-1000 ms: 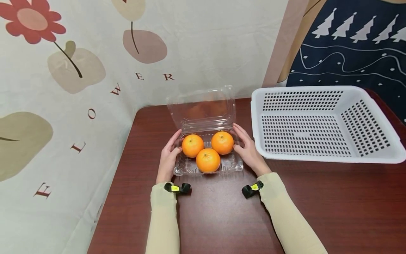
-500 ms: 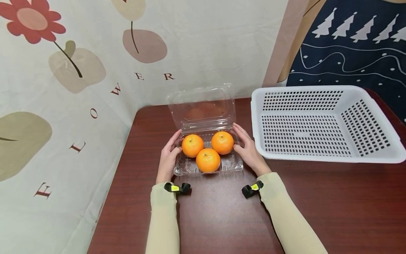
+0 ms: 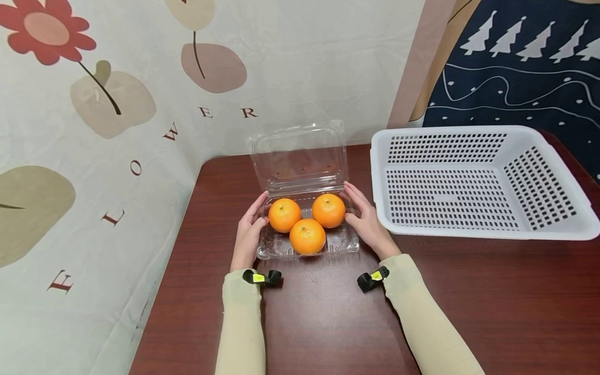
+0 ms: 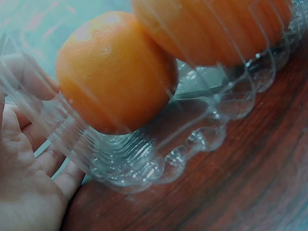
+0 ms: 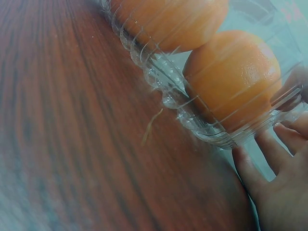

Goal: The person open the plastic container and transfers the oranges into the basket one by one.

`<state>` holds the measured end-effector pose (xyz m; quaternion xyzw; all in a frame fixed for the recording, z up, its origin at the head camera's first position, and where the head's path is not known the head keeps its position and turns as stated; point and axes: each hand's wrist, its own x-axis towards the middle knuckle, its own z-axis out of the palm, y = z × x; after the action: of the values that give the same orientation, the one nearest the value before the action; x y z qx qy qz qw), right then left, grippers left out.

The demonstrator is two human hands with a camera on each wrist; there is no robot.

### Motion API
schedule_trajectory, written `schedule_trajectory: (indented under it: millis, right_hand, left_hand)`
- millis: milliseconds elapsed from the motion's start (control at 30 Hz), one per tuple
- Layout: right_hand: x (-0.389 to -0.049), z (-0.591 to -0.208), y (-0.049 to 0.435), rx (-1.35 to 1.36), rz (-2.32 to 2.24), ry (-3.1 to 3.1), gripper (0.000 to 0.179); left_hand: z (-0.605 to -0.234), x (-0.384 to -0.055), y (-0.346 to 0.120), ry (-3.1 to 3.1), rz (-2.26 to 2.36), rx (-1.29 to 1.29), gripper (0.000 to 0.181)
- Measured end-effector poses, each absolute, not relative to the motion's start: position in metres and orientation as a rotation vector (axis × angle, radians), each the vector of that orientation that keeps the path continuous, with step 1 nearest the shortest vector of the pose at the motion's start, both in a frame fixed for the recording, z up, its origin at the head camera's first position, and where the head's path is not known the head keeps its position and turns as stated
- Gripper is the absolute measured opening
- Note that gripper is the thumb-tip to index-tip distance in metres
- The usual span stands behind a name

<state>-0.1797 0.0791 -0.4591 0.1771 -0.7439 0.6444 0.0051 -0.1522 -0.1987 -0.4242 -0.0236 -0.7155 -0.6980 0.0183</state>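
A clear plastic clamshell container (image 3: 337,245) rests on the table with its hinged lid (image 3: 300,151) raised at the back. Three oranges sit inside: one at the back left (image 3: 284,215), one at the back right (image 3: 328,211), and one in front (image 3: 307,237). My left hand (image 3: 249,234) holds the container's left side, thumb at the rim and fingers along the outer wall. Opposite it, my right hand (image 3: 370,229) grips the right side in the same way. Both wrist views show fingers (image 4: 50,159) behind the ribbed wall, beside an orange (image 5: 233,79).
A white perforated plastic basket (image 3: 445,232) stands to the right of the container on the brown wooden table (image 3: 319,323). Behind the table hangs a pale flower-printed cloth (image 3: 319,62), with a dark blue tree-patterned cloth (image 3: 515,83) at the far right.
The lid has swung slightly, its far edge now higher in the head view, and the orange reflections in it have faded. Both hands and the three oranges stay put.
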Motion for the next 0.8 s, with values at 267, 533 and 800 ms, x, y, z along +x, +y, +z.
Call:
schedule_trajectory:
  millis: [267, 533, 800]
  right_hand:
    - [-0.176, -0.45, 0.079, 0.555, 2.029, -2.323, 0.065]
    - [-0.168, -0.434, 0.077, 0.565, 2.045, -2.307, 0.063]
    - [-0.17, -0.44, 0.077, 0.559, 2.046, -2.302, 0.064]
  left_hand:
    - [-0.422, -0.151, -0.198, -2.217, -2.175, -0.089, 0.057]
    - [-0.422, -0.151, -0.199, -2.24, -2.155, -0.077, 0.057]
    - [-0.427, -0.153, -0.2, -2.256, -2.134, -0.073, 0.058]
